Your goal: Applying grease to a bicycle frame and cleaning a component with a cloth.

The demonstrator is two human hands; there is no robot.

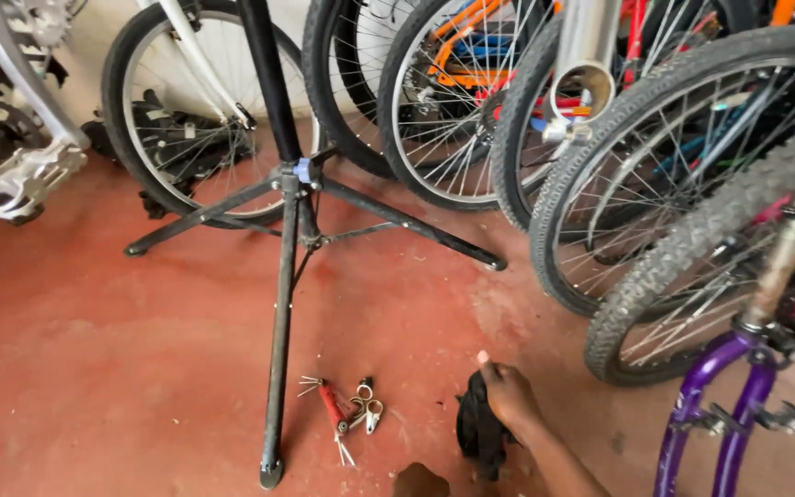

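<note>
My right hand [509, 394] reaches down to the red floor and closes over the top of a black pouch-like bundle [474, 431]; its thumb points up. A small brown shape at the bottom edge looks like part of my left hand [420, 481], too cut off to read. Just left of the bundle lie a red folding multi-tool [332, 409] with its keys fanned out and a small silver-and-black tool [366, 408].
A black tripod repair stand [280, 304] stands in the middle, one leg reaching toward me. Several bicycle wheels [655, 184] crowd the back and right. A purple fork [703, 405] is at lower right, a silver pedal [20, 179] at left.
</note>
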